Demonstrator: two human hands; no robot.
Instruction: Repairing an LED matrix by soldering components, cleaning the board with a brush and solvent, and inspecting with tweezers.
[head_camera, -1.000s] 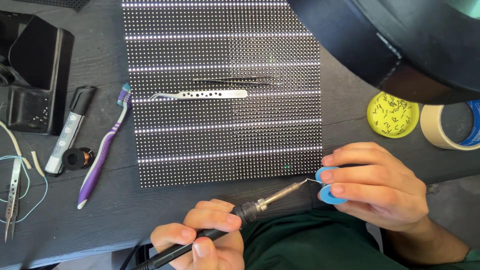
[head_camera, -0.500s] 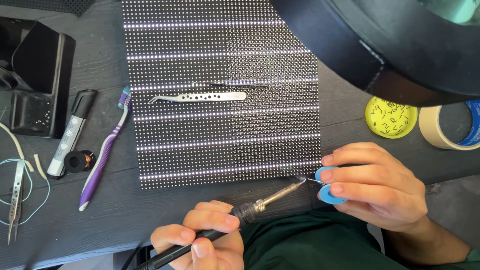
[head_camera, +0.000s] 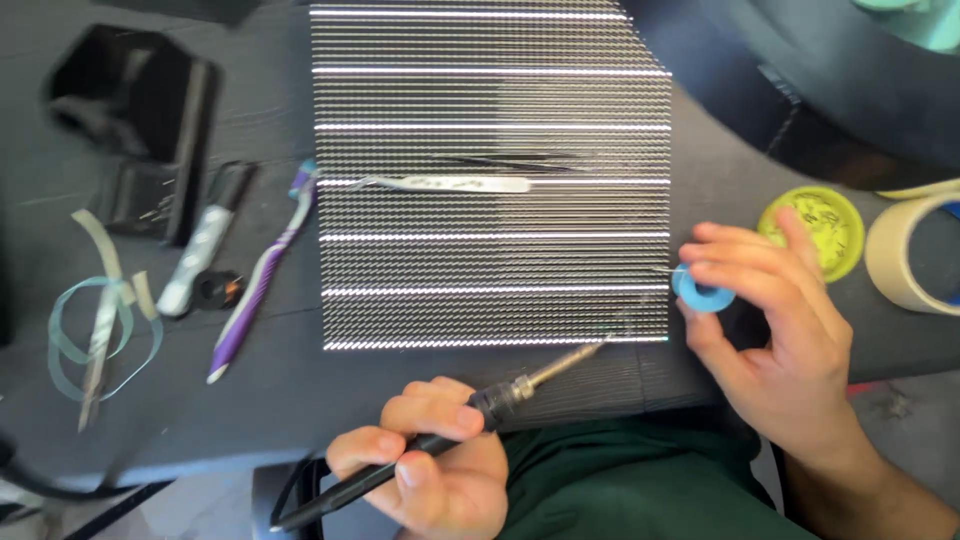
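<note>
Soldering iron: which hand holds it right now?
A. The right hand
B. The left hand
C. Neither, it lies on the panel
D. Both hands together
B. The left hand grips the soldering iron by its black handle, while the right hand pinches a small blue spool.

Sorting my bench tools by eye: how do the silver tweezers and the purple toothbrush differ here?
The silver tweezers lie on the dotted LED panel, crosswise; the purple toothbrush lies on the dark table left of the panel, running nearly lengthwise. The tweezers are bare shiny metal with holes along the body; the toothbrush is purple and white plastic. Both lie flat, untouched by either hand.
</note>
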